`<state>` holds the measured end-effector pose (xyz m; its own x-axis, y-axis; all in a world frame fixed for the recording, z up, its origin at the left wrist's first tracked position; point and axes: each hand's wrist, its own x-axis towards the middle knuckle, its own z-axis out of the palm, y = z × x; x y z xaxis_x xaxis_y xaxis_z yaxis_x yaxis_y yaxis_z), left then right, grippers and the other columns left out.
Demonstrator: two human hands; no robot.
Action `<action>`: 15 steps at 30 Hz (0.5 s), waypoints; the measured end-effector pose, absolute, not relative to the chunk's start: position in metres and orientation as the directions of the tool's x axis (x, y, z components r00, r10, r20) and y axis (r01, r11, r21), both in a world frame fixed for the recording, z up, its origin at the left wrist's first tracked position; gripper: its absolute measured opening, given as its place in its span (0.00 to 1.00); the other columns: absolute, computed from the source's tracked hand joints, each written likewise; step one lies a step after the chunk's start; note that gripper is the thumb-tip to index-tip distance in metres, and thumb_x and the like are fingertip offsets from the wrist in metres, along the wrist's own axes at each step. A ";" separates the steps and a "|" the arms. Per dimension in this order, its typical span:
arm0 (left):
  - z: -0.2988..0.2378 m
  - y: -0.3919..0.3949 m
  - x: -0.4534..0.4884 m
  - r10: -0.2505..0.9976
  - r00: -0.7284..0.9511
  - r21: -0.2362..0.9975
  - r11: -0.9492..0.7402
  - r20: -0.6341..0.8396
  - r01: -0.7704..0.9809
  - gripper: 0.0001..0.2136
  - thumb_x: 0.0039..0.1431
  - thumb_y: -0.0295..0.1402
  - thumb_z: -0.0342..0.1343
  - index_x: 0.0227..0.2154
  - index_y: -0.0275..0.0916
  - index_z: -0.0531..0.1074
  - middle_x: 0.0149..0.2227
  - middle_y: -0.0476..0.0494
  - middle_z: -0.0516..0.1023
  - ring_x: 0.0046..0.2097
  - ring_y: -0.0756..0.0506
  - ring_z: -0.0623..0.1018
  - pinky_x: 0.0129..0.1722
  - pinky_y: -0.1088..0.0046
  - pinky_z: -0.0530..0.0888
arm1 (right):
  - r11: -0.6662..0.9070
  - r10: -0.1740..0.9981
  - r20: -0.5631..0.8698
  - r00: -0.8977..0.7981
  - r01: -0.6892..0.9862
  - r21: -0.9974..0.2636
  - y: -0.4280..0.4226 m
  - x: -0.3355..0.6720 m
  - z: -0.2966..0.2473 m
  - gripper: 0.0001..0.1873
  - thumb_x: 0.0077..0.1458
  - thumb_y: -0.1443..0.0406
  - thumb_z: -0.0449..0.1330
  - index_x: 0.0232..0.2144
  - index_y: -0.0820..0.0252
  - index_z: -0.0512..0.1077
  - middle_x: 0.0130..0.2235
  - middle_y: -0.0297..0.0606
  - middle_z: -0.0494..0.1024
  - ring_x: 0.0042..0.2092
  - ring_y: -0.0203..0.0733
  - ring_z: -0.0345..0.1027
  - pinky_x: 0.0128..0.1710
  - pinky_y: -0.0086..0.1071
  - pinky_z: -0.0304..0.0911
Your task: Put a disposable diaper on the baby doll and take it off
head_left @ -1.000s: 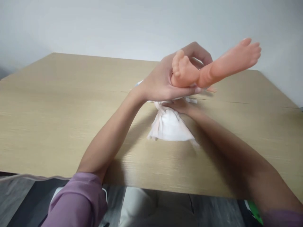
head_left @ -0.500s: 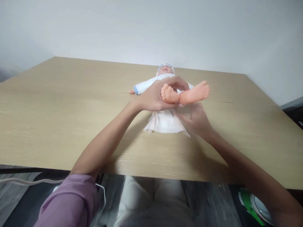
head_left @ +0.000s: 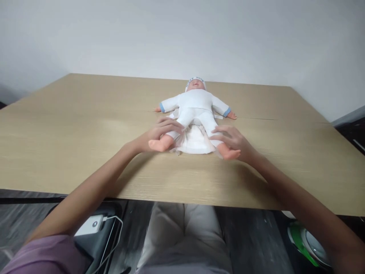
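A baby doll (head_left: 196, 99) in white clothes with blue cuffs and a printed hat lies on its back, feet towards me and legs spread. Beneath its hips and between its legs lies an unfolded white diaper (head_left: 196, 142), with tabs showing on both sides of the waist. My left hand (head_left: 159, 133) is closed over the doll's lower leg on the left, just above the bare foot. On the other side, my right hand (head_left: 232, 139) has its fingers curled over the other lower leg. Both thumbs are mostly hidden.
The doll lies on a wooden table (head_left: 85, 133) set against a pale wall. Below its front edge are a white device with a cable (head_left: 91, 224) at left and a green and white round object (head_left: 306, 243) at right. My legs are under the table edge.
The doll's legs, held up together before, are now lowered and spread apart. My hands have moved apart, one to each leg. The diaper's front part and the doll's body are now uncovered to view.
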<state>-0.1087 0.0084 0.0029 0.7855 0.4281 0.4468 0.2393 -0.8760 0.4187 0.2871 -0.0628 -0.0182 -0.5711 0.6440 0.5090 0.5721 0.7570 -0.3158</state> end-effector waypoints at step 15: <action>-0.024 -0.001 -0.127 0.427 0.851 0.377 -0.875 0.306 0.303 0.23 0.78 0.33 0.56 0.71 0.56 0.72 0.75 0.48 0.72 0.75 0.34 0.68 0.74 0.45 0.69 | 0.802 0.564 0.454 -0.690 0.590 -0.099 -0.065 0.294 -0.039 0.31 0.70 0.78 0.54 0.66 0.47 0.76 0.69 0.45 0.78 0.73 0.54 0.69 0.71 0.55 0.70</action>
<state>-0.1271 -0.0012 -0.0244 0.8508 0.4269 0.3064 0.3035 -0.8752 0.3766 0.2936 -0.0651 -0.0394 -0.6902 0.5636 0.4538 0.5897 0.8016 -0.0988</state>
